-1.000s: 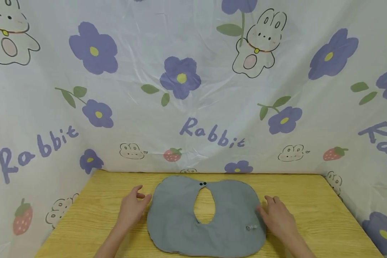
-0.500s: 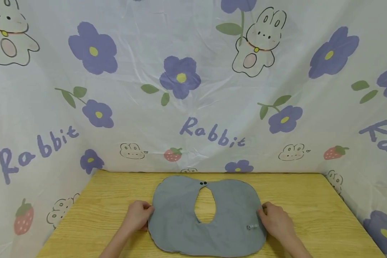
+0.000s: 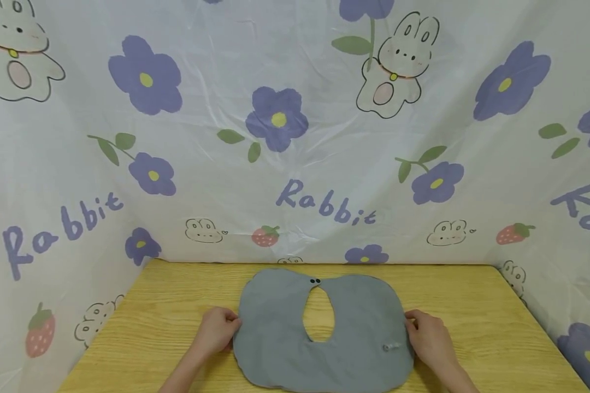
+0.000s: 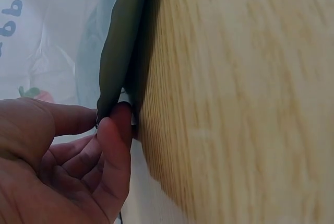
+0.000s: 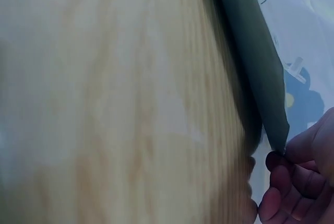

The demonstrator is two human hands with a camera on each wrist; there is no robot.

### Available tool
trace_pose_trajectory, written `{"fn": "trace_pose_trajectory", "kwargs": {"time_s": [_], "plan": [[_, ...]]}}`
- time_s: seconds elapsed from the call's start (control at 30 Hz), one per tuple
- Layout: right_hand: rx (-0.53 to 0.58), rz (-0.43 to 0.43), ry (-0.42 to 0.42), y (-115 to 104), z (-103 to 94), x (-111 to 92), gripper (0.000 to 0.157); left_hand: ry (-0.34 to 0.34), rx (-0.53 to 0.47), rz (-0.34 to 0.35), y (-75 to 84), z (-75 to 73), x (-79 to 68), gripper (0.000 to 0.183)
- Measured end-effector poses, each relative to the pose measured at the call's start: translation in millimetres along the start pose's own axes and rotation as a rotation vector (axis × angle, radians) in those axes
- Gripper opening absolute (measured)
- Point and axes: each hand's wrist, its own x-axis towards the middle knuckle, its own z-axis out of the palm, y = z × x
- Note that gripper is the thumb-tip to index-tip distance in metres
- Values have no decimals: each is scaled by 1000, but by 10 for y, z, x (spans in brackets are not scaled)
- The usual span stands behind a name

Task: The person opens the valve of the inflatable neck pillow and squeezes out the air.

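A grey inflatable neck pillow (image 3: 275, 349) lies flat and slightly puffed on the wooden table, with an oval opening in its middle. Two dark snaps (image 3: 315, 281) join its ends at the far side, and a clear valve (image 3: 391, 346) sits on its right half. My left hand (image 3: 218, 329) pinches the pillow's left edge between thumb and fingers. At the opposite edge, my right hand (image 3: 430, 337) has the same sort of pinch. In the left wrist view the pillow's rim (image 4: 117, 51) rises off the wood beside the fingers; the right wrist view shows its other rim (image 5: 255, 51) tilted likewise.
The wooden table (image 3: 177, 289) extends around the pillow on both sides. Behind and beside it hangs a white curtain (image 3: 324, 164) printed with rabbits, purple flowers and strawberries.
Both hands have closed in on the pillow's side edges; the left came in from farther off, and its fingers now pinch the rim. The pillow has shifted slightly right.
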Motion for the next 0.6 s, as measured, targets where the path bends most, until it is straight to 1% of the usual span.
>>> {"fn": "trace_pose_trajectory", "kwargs": {"time_s": [0.2, 0.33, 0.43, 0.53, 0.6], "plan": [[-1, -25, 32, 52, -43, -1, 17, -12, -5, 0, 41, 51, -4, 11], [-1, -14, 22, 85, -59, 5, 17, -34, -13, -1, 53, 59, 2, 10], [-2, -7, 17, 106, -74, 11, 19, -58, -22, -38, 47, 30, 17, 12], [-1, -4, 18, 119, -118, 33, 26, -74, -27, -73, 36, -40, 43, 15], [-4, -4, 28, 122, -171, 55, 32, -72, -17, -71, 39, -100, 67, 19]]}}
